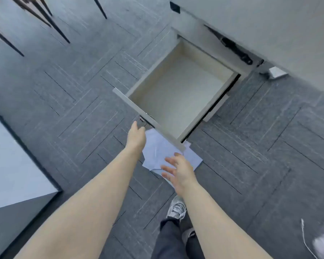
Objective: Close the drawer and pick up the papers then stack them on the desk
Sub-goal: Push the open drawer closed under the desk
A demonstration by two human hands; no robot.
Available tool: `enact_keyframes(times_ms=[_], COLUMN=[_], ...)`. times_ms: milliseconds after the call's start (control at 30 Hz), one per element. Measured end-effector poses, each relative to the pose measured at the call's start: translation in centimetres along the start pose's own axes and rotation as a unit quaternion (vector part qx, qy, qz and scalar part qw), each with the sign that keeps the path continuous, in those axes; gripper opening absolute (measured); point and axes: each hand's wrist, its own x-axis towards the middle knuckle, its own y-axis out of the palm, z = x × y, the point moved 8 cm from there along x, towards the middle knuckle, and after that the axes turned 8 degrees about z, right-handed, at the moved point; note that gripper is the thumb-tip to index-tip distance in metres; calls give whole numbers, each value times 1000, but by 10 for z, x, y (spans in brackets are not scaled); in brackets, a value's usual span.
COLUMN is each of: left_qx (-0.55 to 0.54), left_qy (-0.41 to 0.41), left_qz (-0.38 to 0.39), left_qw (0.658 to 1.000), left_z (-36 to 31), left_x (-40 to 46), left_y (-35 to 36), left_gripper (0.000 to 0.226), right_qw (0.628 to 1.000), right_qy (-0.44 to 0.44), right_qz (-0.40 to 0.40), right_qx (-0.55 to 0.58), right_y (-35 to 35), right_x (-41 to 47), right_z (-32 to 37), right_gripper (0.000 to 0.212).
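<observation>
A pale, empty drawer stands pulled far out from under the light grey desk. Its grey front panel faces me and carries a small metal lock. My left hand reaches up to that front panel near the lock, fingertips at or just below its lower edge, holding nothing. Several white papers lie scattered on the carpet just under the drawer front. My right hand hovers above the papers with fingers spread and empty.
Grey carpet tiles cover the floor. A white desk corner juts in at the left, and dark chair legs stand at the top left. My shoe is below the papers. A white cable lies at the bottom right.
</observation>
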Motion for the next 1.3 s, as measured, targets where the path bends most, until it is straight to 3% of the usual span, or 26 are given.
enact_keyframes(times_ms=[133, 300, 533, 800, 1300], left_qx=[-110, -221, -312, -314, -186], left_qy=[-3, -3, 7, 24, 75], left_qz=[-5, -22, -38, -63, -63], left_qw=[994, 975, 949, 947, 978], left_z=[6, 7, -50, -127, -223], left_x=[30, 41, 68, 111, 160], left_y=[8, 20, 53, 106, 158], left_gripper=[29, 30, 40, 41, 32], right_qw=[991, 980, 969, 977, 980], right_qy=[5, 4, -14, -37, -107], right_qz=[-25, -23, -23, -26, -46], right_qx=[130, 197, 247, 210, 159], right_y=[4, -3, -25, -67, -117], right_x=[24, 34, 54, 86, 124], right_z=[3, 16, 79, 165, 269], right_gripper=[38, 35, 35, 25, 38])
